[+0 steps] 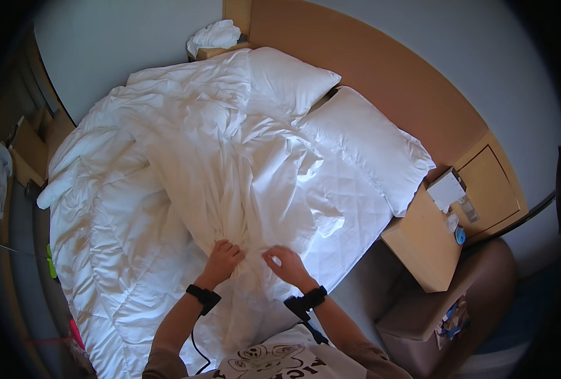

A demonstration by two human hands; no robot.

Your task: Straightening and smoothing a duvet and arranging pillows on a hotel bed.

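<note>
A rumpled white duvet cover (230,170) lies bunched over the middle of the bed, with long folds running down to my hands. My left hand (225,258) is closed around a gathered part of it. Just to the right, my right hand (284,264) has its fingers curled in a pinch at the same cloth; the bit between the fingertips is hard to make out. Puffy white bedding, apparently a duvet (116,252), spreads over the left side of the bed. Both wrists carry black straps with small devices.
Two white pillows (293,72) (369,142) rest against the brown headboard (381,57). A wooden bedside table (422,243) stands at the right, near a brown armchair (413,316). White cloth (215,35) sits on the far bedside table. A white mattress surface (350,208) shows at right.
</note>
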